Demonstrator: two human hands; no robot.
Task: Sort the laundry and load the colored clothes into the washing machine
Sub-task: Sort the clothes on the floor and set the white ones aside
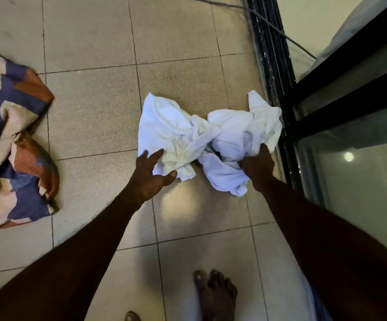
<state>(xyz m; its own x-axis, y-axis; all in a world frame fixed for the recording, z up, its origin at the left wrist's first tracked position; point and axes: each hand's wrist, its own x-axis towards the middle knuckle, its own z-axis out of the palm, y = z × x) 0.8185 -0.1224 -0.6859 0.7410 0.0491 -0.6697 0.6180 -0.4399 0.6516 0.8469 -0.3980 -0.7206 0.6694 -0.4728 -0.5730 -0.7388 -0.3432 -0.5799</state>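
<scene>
White clothes [187, 133]: crumpled on floor tiles [90, 112].
Left hand [149, 173]: fingers spread, touching them.
Right hand [258, 166]: gripping them.
Patterned cloth [14, 135]: well left.
Writing: none legible.

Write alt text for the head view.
Seen from above, a person bends over white clothes on a tiled floor: right hand grips the cloth, left hand rests open on it. A patterned cloth lies apart at left.
</scene>
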